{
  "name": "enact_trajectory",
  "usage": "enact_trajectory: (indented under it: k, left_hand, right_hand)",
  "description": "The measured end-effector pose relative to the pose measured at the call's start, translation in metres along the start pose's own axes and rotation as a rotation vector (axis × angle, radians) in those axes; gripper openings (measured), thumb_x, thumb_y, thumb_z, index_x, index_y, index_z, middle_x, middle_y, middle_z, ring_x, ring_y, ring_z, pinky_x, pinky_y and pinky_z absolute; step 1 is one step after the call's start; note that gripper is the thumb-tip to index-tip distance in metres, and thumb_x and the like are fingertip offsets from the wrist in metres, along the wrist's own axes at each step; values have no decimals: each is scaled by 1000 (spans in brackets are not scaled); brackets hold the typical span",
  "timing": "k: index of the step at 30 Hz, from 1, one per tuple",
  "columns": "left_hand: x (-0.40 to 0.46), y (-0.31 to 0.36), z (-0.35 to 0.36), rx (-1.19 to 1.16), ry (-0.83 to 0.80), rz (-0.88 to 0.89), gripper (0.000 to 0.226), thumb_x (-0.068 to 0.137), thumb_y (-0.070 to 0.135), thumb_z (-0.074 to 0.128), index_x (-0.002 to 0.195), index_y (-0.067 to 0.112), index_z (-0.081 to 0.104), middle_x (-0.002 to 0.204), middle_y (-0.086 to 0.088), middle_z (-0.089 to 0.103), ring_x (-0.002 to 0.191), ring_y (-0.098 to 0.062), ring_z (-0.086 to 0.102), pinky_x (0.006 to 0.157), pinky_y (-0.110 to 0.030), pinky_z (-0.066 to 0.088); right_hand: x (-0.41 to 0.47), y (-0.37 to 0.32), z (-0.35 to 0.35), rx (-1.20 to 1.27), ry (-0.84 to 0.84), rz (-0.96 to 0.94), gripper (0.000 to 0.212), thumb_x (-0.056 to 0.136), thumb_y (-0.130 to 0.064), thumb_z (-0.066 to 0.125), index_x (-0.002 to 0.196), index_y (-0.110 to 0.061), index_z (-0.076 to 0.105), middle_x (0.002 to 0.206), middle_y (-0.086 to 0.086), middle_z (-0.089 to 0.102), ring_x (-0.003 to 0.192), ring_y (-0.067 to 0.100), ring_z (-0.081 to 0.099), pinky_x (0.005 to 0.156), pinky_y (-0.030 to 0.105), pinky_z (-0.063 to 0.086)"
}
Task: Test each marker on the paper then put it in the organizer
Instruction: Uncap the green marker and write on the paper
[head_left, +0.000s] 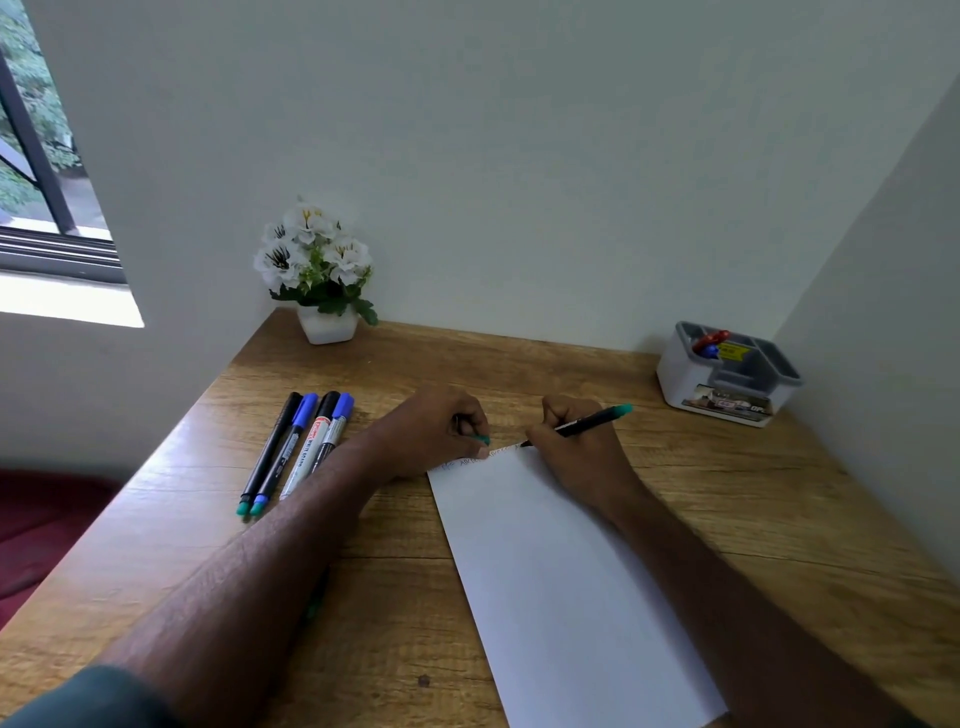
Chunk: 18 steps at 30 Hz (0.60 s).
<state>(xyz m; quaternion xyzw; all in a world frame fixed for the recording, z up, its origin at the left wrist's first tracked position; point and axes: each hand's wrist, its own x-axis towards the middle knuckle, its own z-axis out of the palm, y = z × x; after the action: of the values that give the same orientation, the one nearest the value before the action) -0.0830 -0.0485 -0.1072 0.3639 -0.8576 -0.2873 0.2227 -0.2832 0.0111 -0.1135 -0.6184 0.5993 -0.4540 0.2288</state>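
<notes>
Gripping a marker (582, 425), the right hand (576, 447) wrote on the paper (561, 571); the left hand (436, 431) pinched its green cap (482, 439).

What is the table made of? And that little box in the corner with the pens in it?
The table looks like wood or a wood-look laminate: brown grain lines, slight sheen. The organizer seems to be plastic: smooth white walls, grey moulded compartments.

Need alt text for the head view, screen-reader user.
A right hand writes with a green-ended marker at the top of a paper on a wooden desk while the left hand pinches its cap. Four markers lie left; an organizer stands far right.
</notes>
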Motion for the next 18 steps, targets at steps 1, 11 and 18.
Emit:
enact_trajectory:
  k: [1, 11, 18]
  left_hand:
    - [0, 0, 0, 3, -1, 0, 15, 81, 19, 79, 95, 16, 74, 84, 13, 61, 72, 4, 53, 62, -7, 40]
    - [1, 0, 0, 25, -5, -2, 15, 82, 22, 78, 95, 18, 73, 86, 13, 61, 79, -1, 55, 67, -14, 41]
    - [0, 0, -1, 24, 0, -2, 15, 82, 22, 78, 95, 18, 73, 85, 14, 61, 77, 0, 55, 65, -11, 40]
  right_hand:
    - [0, 1, 0, 2, 16, 9, 38, 77, -1, 61, 57, -16, 32, 54, -3, 32, 54, 8, 27, 50, 24, 23]
    - [1, 4, -1, 14, 11, -11, 39, 77, 0, 60, 55, -16, 32, 53, -5, 31, 53, 7, 27, 49, 23, 23]
    - [2, 4, -1, 20, 14, 1, 35, 77, -1, 61, 57, -8, 32, 56, 2, 31, 55, 12, 28, 52, 30, 24]
